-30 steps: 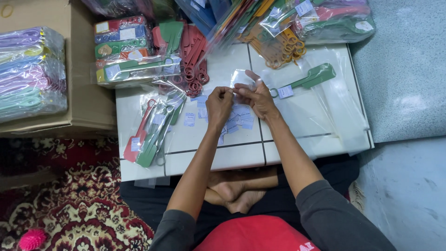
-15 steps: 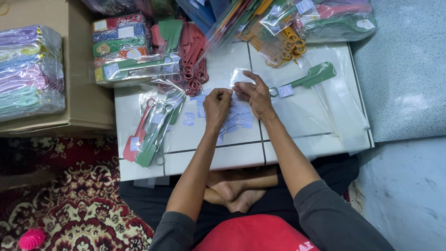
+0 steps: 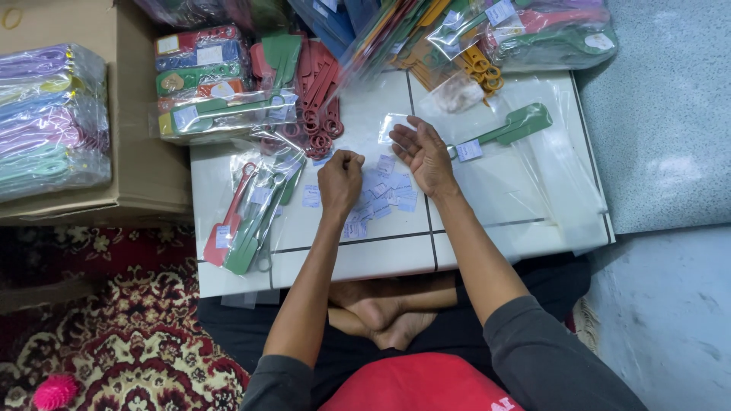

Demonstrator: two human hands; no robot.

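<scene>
The left hand [image 3: 340, 176] is curling into a fist over small pale-blue paper labels [image 3: 381, 192]; just beside it, the right hand [image 3: 423, 154] is lying spread, holding nothing.

Left of the white tabletop [image 3: 487, 251], a cardboard box [image 3: 145, 171] bearing bagged pastel utensils [image 3: 46, 114]; below, patterned red carpet [image 3: 114, 335], pink spiky ball [image 3: 55, 392].

A low white table [image 3: 365, 262] stands between patterned red carpet [image 3: 114, 335] and grey floor [image 3: 662, 152].
</scene>
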